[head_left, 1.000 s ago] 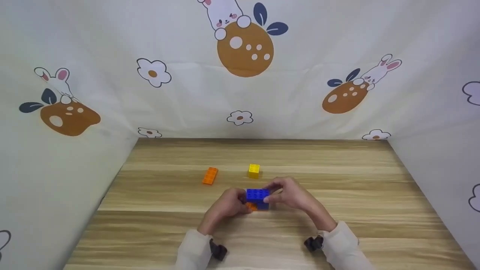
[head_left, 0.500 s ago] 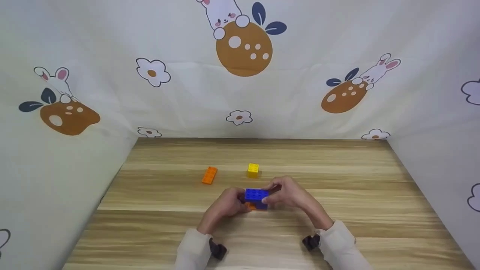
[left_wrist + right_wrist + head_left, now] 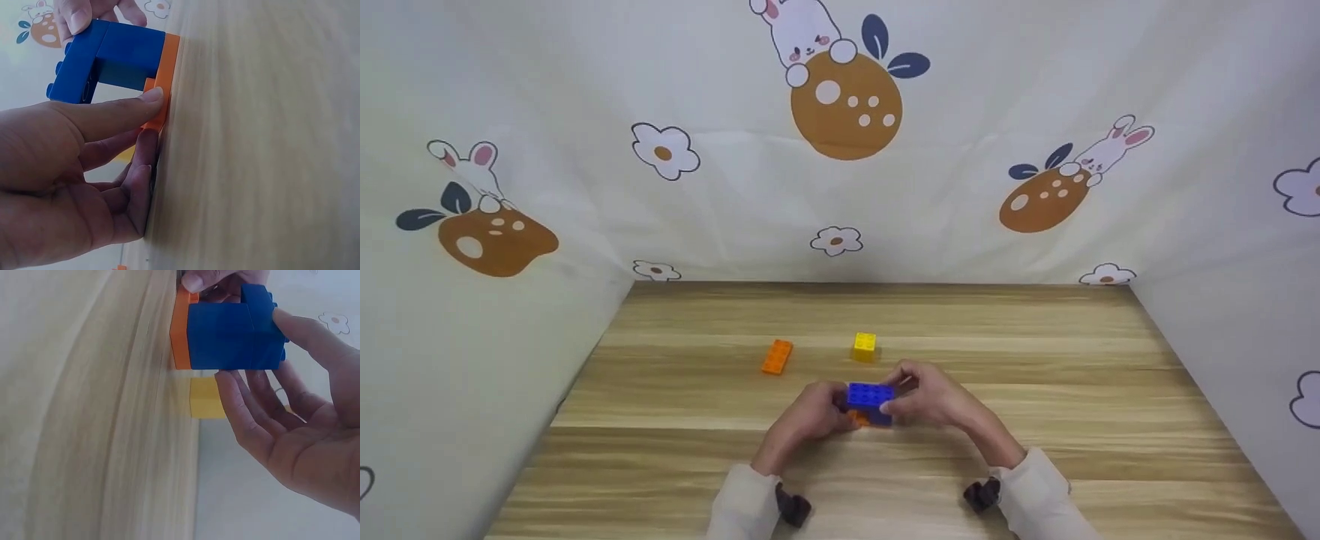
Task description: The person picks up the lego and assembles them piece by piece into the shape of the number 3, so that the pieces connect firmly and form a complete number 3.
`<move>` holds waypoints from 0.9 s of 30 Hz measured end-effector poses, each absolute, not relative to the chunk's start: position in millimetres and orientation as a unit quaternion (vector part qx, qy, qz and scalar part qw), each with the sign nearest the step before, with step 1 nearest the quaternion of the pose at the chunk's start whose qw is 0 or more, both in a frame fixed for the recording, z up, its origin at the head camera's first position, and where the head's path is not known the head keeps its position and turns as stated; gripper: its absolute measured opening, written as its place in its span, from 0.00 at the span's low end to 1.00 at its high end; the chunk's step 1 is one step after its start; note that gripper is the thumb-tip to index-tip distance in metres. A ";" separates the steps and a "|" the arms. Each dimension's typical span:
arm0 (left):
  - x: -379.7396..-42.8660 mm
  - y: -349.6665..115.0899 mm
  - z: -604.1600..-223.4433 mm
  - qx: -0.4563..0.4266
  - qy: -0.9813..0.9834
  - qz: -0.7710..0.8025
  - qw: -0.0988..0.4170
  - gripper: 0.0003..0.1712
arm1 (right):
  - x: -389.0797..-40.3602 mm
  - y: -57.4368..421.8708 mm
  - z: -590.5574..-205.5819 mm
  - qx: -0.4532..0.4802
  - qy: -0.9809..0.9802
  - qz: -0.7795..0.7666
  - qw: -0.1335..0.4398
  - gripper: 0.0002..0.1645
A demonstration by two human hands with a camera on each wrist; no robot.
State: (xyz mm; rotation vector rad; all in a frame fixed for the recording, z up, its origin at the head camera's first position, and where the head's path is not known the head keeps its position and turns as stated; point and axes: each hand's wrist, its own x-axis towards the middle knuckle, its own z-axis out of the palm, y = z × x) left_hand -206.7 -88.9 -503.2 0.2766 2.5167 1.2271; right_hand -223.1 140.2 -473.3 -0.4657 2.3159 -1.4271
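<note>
A small build of toy building bricks stands on the table between the hands. Its base is a flat orange brick (image 3: 169, 67), a blue block (image 3: 219, 336) sits on one end of that, and a long blue studded brick (image 3: 871, 394) lies across the top, overhanging to the left. My left hand (image 3: 814, 411) pinches the free end of the orange base, thumb on top and fingers at its side. With thumb and fingers my right hand (image 3: 931, 396) holds the top blue brick at its right end. No gap shows between the two blue bricks in the right wrist view.
Beyond the hands lie a loose flat orange brick (image 3: 777, 357) and a yellow block (image 3: 865, 346). The wood-grain table (image 3: 997, 322) ends at a patterned cloth (image 3: 735, 202), which also rises at both sides.
Both hands keep hold of the build, nearly in place; the right thumb has shifted slightly along the top blue brick. The head view itself has moved a little.
</note>
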 end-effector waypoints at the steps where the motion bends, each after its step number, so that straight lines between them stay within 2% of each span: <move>1: -206.5 -88.6 -503.6 0.096 0.883 0.429 0.164 0.13 | -222.2 140.4 -473.4 -0.169 0.826 -0.503 0.190 0.22; 10: -206.7 -84.9 -502.2 0.092 0.883 0.432 0.157 0.11 | -224.2 144.5 -480.6 -0.184 0.838 -0.475 0.198 0.29; 22: -208.0 -101.8 -498.4 0.134 0.864 0.452 0.176 0.16 | -225.3 142.1 -482.2 -0.185 0.853 -0.461 0.158 0.21; 27: -212.7 -105.5 -500.6 0.097 0.854 0.483 0.170 0.19 | -225.1 142.2 -483.7 -0.190 0.850 -0.469 0.145 0.20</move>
